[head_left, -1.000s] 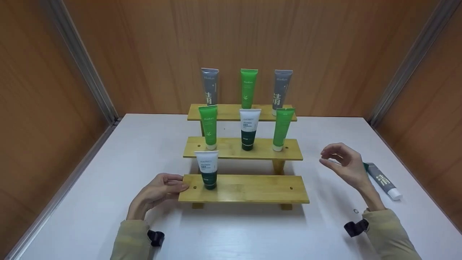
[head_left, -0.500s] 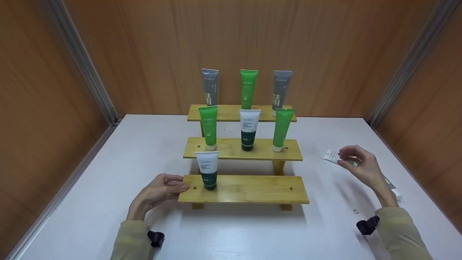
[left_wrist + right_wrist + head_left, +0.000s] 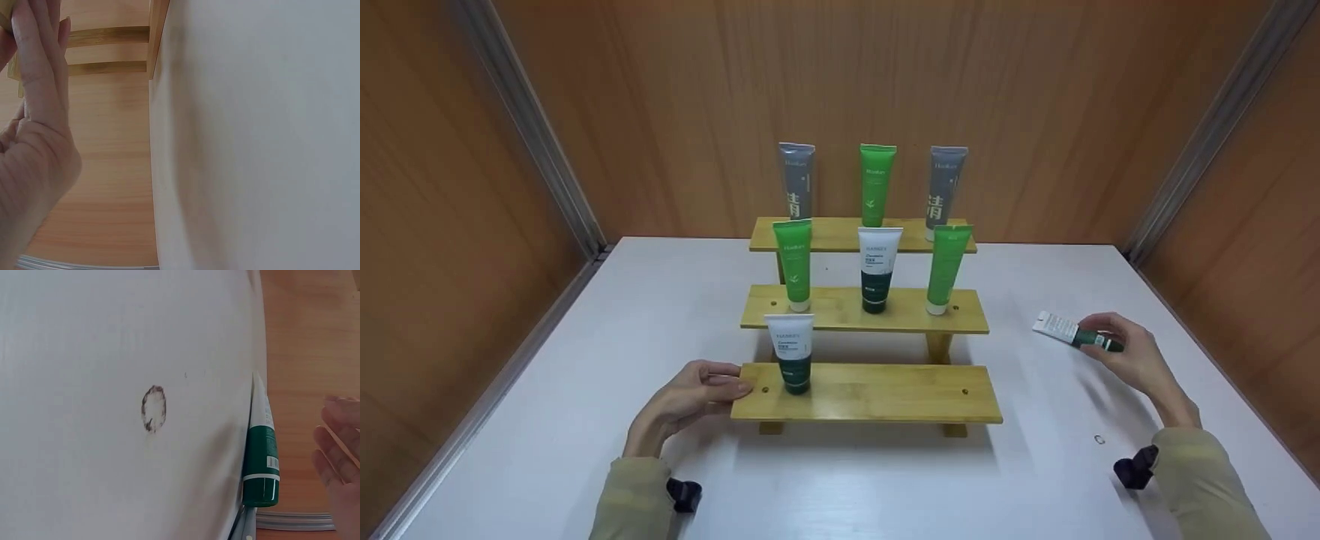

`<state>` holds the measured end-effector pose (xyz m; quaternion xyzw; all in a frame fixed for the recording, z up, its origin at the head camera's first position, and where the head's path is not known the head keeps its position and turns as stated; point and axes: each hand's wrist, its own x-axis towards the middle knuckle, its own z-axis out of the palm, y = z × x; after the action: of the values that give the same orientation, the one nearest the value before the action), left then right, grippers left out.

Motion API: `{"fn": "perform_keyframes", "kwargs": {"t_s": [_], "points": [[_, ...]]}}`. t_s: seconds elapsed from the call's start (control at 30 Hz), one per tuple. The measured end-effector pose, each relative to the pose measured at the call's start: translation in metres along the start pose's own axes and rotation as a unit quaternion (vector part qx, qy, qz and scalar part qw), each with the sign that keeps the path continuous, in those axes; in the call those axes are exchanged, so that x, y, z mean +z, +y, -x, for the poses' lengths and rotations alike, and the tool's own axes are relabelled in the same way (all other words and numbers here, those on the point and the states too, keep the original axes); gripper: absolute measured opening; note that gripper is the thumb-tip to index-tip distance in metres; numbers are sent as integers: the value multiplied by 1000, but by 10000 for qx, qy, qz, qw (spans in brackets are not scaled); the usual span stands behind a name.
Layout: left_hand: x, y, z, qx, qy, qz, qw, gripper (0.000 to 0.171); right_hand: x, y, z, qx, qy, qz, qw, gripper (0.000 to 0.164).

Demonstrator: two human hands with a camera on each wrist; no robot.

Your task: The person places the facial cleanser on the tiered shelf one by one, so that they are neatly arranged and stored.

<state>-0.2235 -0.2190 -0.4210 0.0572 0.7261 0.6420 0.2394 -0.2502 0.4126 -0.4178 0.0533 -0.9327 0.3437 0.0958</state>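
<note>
My left hand point(image 3: 686, 397) pinches the left end of the lowest shelf of a three-tier bamboo display stand point(image 3: 877, 409), thumb on top. In the left wrist view, the left hand's fingers point(image 3: 34, 62) reach along the board's edge. My right hand point(image 3: 1136, 364) hovers over the dark green cap end of a white-and-green squeeze tube point(image 3: 1057, 328) lying on the table. The right wrist view shows the loosely bent fingers point(image 3: 334, 458) apart from that tube point(image 3: 261, 455). A grey squeeze tube point(image 3: 246, 526) lies just past it, hidden by my right hand in the head view.
A white-and-green tube point(image 3: 791, 352) stands at the lowest shelf's left. Green tubes point(image 3: 793, 262) flank another white one point(image 3: 877, 266) on the middle shelf; grey tubes point(image 3: 797, 180) flank a green one point(image 3: 876, 184) on top. Wooden panels point(image 3: 840, 90) enclose the white table point(image 3: 675, 277).
My right hand has moved right and slightly nearer along the lying white-and-green tube, uncovering it and covering the grey tube. The left hand and the stand have stayed put.
</note>
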Motion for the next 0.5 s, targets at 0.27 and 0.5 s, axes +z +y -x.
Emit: {"fn": "perform_keyframes", "kwargs": {"t_s": [0.27, 0.5], "points": [[0, 0, 0, -41, 38, 15, 10000, 62, 1, 11, -5, 209, -509, -52, 9985, 46], [1, 1, 0, -54, 114, -67, 9999, 65, 1, 18, -9, 375, -727, 77, 9966, 51]]}}
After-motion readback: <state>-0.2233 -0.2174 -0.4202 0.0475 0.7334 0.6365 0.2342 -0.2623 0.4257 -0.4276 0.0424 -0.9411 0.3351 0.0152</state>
